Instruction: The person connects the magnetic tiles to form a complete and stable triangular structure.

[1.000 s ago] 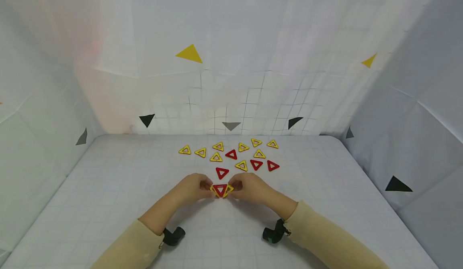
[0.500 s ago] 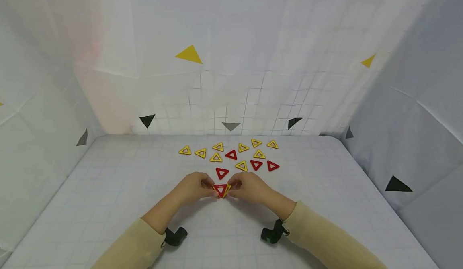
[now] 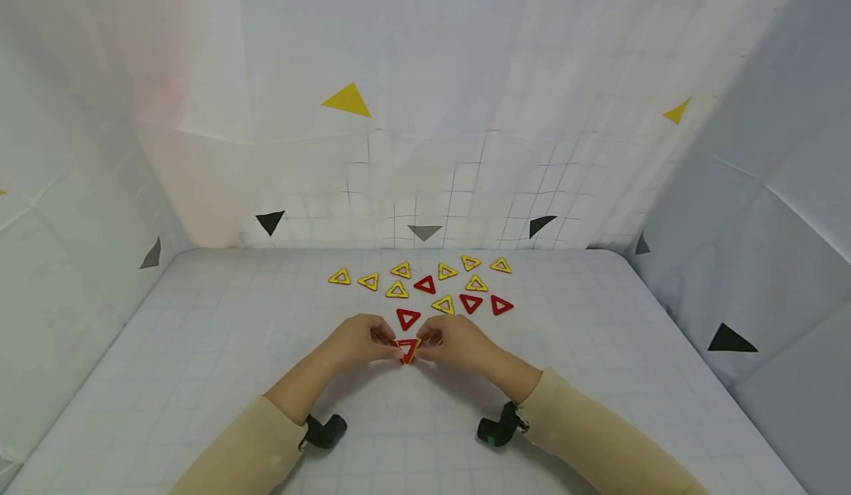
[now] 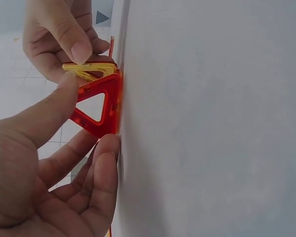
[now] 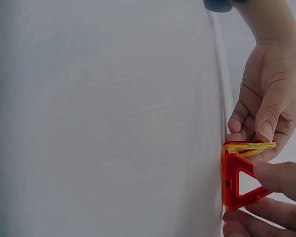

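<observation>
A small group of hollow triangular magnetic tiles, see-through red and yellow, is brought together between both hands. In the head view a red tile shows in the middle of it. My left hand pinches the group from the left, and its thumb lies at the tile corner in the left wrist view, beside the slanted red tile. From the other side my right hand pinches it, thumb on the red tile. A yellow tile stands at an angle to the red one. The fingers partly hide the group.
Several loose yellow triangle tiles and red triangle tiles lie flat behind the hands. One red tile lies just beyond the group. White cloth walls close off the back and sides of the white table.
Both hands have drawn slightly closer together. The yellow tiles at the sides have folded inward against the red one, so less of them shows. The loose tiles have stayed put.
</observation>
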